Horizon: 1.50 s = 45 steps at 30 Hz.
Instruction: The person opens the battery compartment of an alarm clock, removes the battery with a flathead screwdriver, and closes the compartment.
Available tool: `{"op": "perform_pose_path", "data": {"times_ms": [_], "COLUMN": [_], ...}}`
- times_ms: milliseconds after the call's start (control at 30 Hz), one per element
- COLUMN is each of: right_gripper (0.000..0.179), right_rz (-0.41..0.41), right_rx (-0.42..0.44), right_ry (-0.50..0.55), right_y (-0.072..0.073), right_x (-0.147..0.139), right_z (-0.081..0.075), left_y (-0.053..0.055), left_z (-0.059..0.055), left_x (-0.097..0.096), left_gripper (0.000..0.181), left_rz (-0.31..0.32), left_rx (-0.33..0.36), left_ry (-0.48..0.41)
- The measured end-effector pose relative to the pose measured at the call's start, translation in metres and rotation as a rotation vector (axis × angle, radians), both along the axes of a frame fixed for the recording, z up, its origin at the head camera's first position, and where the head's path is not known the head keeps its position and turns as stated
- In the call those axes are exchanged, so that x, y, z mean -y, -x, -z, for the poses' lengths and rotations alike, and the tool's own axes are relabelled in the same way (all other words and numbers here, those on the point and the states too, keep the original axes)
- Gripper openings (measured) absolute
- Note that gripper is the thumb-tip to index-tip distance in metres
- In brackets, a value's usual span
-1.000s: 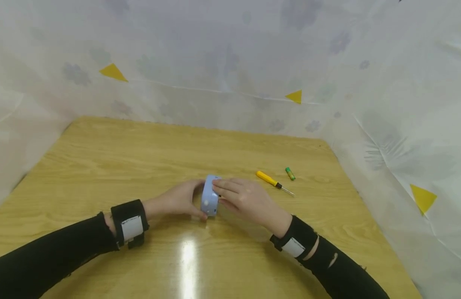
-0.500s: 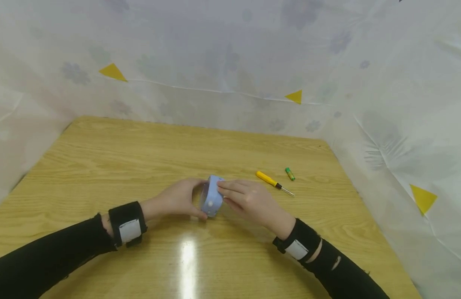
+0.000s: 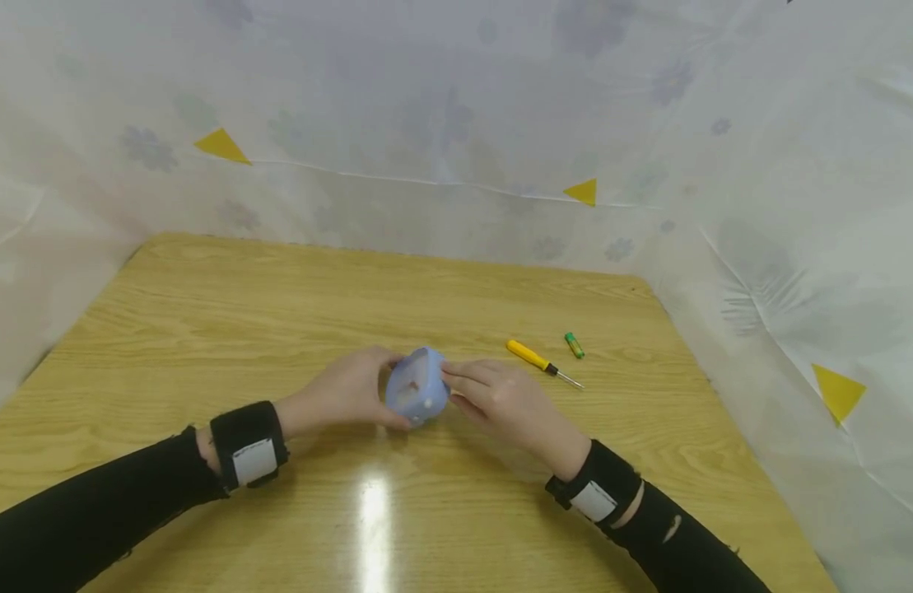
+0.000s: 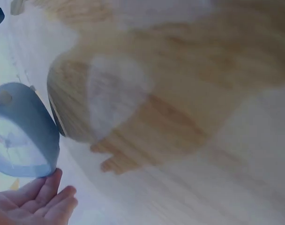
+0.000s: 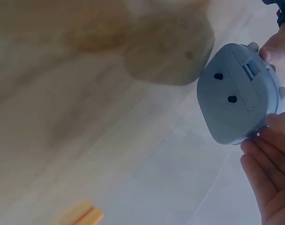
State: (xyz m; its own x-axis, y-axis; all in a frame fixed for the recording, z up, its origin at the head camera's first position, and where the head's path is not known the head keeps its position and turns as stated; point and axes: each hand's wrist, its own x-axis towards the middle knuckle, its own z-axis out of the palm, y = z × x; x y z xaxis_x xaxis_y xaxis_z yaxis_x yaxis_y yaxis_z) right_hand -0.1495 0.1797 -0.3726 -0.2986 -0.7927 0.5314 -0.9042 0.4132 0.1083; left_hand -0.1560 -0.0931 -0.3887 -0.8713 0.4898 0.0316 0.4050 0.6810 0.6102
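Note:
A light blue clock [image 3: 430, 380] with rounded corners stands tilted on its edge over the table, its pale face turned up toward the head view. My left hand [image 3: 352, 387] grips its left side, thumb low and fingers behind. At the opposite side my right hand [image 3: 500, 403] pinches the rim between thumb and fingers. From the right wrist, the clock's back [image 5: 234, 96] shows a battery cover and two dark keyhole slots. The left wrist view catches the face side of the clock [image 4: 39, 126], with fingertips at its lower edge.
Right of the hands, a yellow screwdriver [image 3: 530, 354] lies on the wooden table [image 3: 278, 313], shaft toward the lower right. Just beyond it is a small green battery [image 3: 575, 345]. A pale sheet with yellow triangles [image 3: 223, 146] surrounds the table.
The clock has turned between the hands, from nearly edge-on to showing its face upward in the head view. The right hand has shifted slightly right with its rim; screwdriver and battery have not moved.

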Motion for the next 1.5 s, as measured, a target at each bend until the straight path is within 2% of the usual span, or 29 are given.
{"op": "perform_pose_path", "data": {"times_ms": [367,633,867,1133,1500], "right_gripper": [0.038,0.023,0.023,0.010,0.007], "right_rz": [0.109,0.151,0.171,0.167,0.194], "right_rx": [0.109,0.170,0.202,0.223,0.240], "right_ry": [-0.056,-0.133,-0.158,-0.200,-0.239], "right_y": [-0.005,-0.004,-0.005,-0.004,-0.002], "right_x": [-0.004,-0.005,-0.004,-0.003,-0.001], "right_z": [0.007,0.009,0.008,0.010,0.014], "left_y": [0.000,0.000,-0.001,-0.002,-0.003], "left_z": [0.000,0.000,-0.001,-0.003,-0.001], "left_x": [-0.004,-0.008,-0.011,-0.015,-0.017], "left_gripper": [0.097,0.098,0.098,0.098,0.099], "left_rz": [-0.070,-0.110,-0.122,-0.110,-0.114], "left_rx": [-0.068,-0.077,-0.081,-0.075,-0.060], "left_ry": [0.027,0.090,0.108,0.125,0.121]}}
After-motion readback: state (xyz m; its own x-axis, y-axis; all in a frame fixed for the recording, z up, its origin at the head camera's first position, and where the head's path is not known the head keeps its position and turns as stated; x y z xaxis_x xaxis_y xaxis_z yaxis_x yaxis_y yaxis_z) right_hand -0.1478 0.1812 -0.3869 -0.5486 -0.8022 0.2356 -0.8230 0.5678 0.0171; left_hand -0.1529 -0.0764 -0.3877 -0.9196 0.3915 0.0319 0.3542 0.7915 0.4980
